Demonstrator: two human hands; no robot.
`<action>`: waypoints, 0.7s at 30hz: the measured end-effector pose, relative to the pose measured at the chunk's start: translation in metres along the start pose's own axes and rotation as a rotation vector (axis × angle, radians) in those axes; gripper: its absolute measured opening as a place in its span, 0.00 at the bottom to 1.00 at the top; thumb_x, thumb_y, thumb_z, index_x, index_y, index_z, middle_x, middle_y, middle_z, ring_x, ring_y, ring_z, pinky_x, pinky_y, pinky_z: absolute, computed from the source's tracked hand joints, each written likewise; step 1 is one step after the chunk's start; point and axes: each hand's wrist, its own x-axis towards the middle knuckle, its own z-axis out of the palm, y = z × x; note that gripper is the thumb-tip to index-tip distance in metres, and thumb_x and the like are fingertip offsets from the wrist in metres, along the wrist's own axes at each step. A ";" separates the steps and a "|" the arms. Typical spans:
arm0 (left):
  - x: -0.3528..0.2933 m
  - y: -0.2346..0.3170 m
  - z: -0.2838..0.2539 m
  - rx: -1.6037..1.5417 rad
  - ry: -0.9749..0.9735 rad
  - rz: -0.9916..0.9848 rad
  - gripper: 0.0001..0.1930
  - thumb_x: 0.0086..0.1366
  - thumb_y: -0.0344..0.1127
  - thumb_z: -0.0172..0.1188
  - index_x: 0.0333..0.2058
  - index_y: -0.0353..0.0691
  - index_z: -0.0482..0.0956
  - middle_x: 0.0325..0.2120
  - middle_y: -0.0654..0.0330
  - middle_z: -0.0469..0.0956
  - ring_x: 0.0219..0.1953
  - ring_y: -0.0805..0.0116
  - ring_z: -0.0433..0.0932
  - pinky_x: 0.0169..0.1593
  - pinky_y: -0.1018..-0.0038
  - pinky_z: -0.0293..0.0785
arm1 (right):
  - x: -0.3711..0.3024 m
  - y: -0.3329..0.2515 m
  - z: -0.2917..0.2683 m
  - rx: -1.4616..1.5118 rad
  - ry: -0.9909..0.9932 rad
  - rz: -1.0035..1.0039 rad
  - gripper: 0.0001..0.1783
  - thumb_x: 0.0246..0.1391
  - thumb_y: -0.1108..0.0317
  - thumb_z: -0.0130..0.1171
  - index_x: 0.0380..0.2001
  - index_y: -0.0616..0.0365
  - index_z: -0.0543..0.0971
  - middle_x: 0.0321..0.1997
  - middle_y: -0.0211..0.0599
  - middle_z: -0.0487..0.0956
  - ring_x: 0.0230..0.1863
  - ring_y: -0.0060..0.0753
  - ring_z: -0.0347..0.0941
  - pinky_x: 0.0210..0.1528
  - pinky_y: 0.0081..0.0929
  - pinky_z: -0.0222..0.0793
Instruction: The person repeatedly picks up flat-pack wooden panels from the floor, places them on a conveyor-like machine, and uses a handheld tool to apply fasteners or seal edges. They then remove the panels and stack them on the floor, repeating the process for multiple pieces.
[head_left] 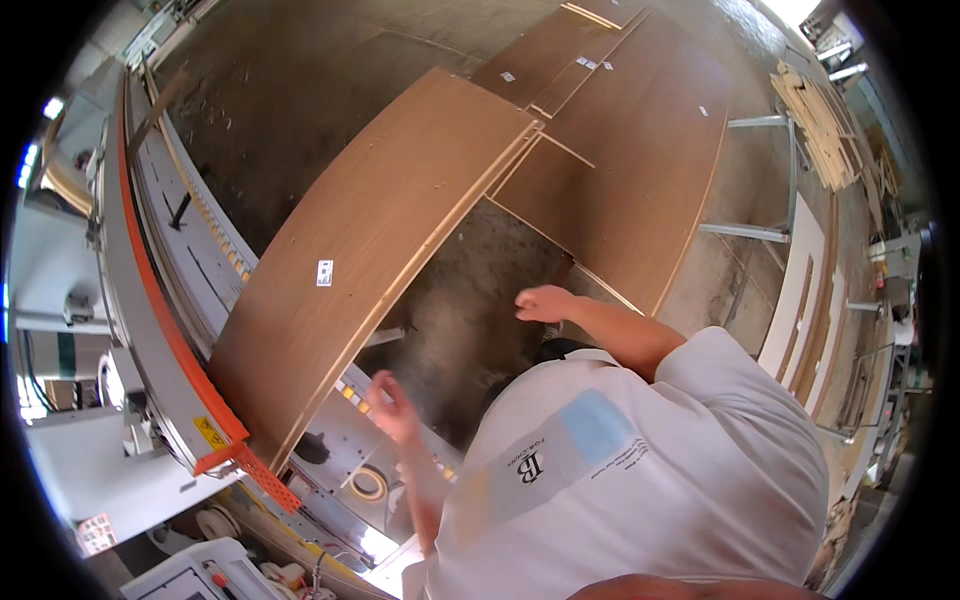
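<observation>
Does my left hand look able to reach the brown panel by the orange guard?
Probably yes: your left hand looks empty and sits just off the near long edge of the brown panel, with nothing visible blocking the gap beside the orange guard.

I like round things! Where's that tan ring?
In the head view, the tan ring lies low, left of centre, on the pale machine bed, below the left hand and near the lower end of the brown board.

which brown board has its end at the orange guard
The left board, the one bearing a lone white label; its near end meets the orange guard, while the other brown boards lie away from it.
</observation>
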 end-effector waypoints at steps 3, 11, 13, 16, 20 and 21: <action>-0.021 0.037 0.047 0.079 -0.299 -0.003 0.06 0.66 0.30 0.60 0.41 0.39 0.82 0.36 0.53 0.83 0.40 0.55 0.82 0.46 0.64 0.78 | -0.049 0.072 0.008 -0.069 -0.014 0.172 0.17 0.56 0.53 0.56 0.40 0.50 0.83 0.41 0.45 0.83 0.47 0.48 0.80 0.48 0.41 0.76; -0.051 0.053 0.141 0.267 -0.902 -0.058 0.12 0.67 0.43 0.57 0.44 0.47 0.83 0.38 0.56 0.84 0.42 0.57 0.84 0.46 0.64 0.79 | -0.169 0.299 0.084 1.075 0.187 0.933 0.07 0.58 0.57 0.61 0.28 0.43 0.79 0.24 0.20 0.75 0.26 0.27 0.74 0.24 0.36 0.67; -0.047 0.062 0.159 0.334 -0.961 -0.082 0.13 0.67 0.44 0.56 0.45 0.48 0.83 0.39 0.57 0.85 0.43 0.59 0.84 0.47 0.65 0.79 | -0.191 0.304 0.083 1.071 0.298 0.931 0.09 0.59 0.56 0.61 0.27 0.43 0.78 0.22 0.18 0.72 0.24 0.22 0.70 0.24 0.30 0.65; -0.033 0.073 0.201 0.422 -1.081 -0.022 0.14 0.67 0.45 0.56 0.46 0.49 0.83 0.39 0.58 0.85 0.43 0.60 0.84 0.48 0.65 0.78 | -0.206 0.329 0.101 1.196 0.324 0.948 0.10 0.59 0.54 0.61 0.28 0.44 0.78 0.21 0.21 0.73 0.21 0.22 0.67 0.22 0.29 0.65; 0.001 0.094 0.268 0.462 -1.221 0.041 0.15 0.66 0.45 0.54 0.47 0.49 0.82 0.41 0.58 0.84 0.45 0.57 0.83 0.50 0.63 0.77 | -0.195 0.326 0.092 1.316 0.411 0.908 0.11 0.60 0.55 0.61 0.31 0.48 0.79 0.24 0.24 0.77 0.22 0.22 0.71 0.19 0.26 0.64; 0.012 0.097 0.289 0.454 -1.244 0.109 0.16 0.66 0.45 0.54 0.47 0.49 0.82 0.42 0.58 0.84 0.46 0.56 0.82 0.51 0.62 0.77 | -0.192 0.324 0.090 1.372 0.414 0.895 0.11 0.60 0.55 0.61 0.32 0.49 0.79 0.25 0.24 0.77 0.23 0.22 0.71 0.20 0.25 0.65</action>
